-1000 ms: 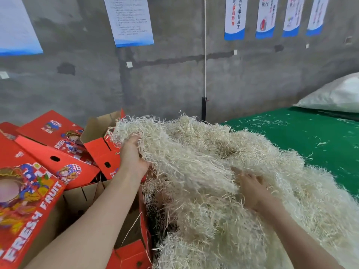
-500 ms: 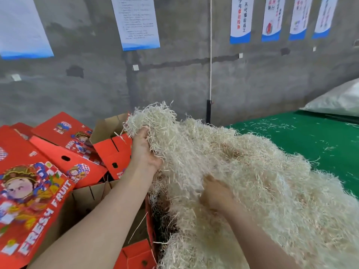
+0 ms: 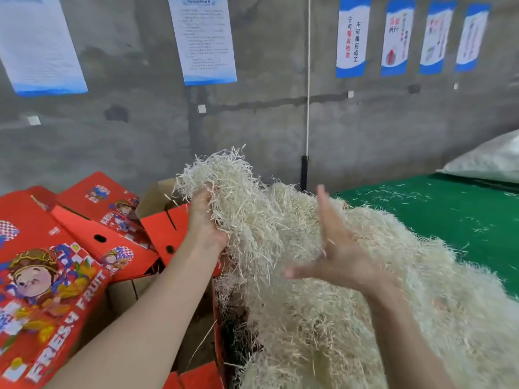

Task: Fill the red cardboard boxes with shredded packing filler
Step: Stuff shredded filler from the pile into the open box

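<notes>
The left hand (image 3: 205, 220) grips a clump of filler (image 3: 224, 175), fingers curled round its base, and now holds it higher than half a second ago, clear above the heap though trailing strands still join the two. The right hand (image 3: 337, 248), which was then buried to the wrist in the material, has come out and hangs open above it, fingers straight, thumb spread, holding nothing; it is blurred by motion. Beneath both hands lies the pile of shredded filler (image 3: 365, 304): pale cream, fine, crinkled, tangled strands in a loose mound resting on the green table (image 3: 449, 214), where stray strands are scattered. The mound's left edge hangs against the red wall of the open box (image 3: 217, 327), which stands under the left forearm and shows a brown cardboard interior; how much filler is inside cannot be told. Left of it, the printed flap (image 3: 42, 304) carries a cartoon figure, a checkered pattern and the white words "FRESH FRUIT". Behind it, further red boxes (image 3: 106, 220) of the same print are stacked at angles, with oval hand-holes visible. A white sack (image 3: 491, 161) lies at the far right end of the table. On the grey concrete wall hang white-and-blue posters (image 3: 352, 37) with black and red Chinese characters, too blurred to read surely, and a text sheet (image 3: 205, 37) in small illegible print. A white cord (image 3: 308, 80) runs down the wall.
</notes>
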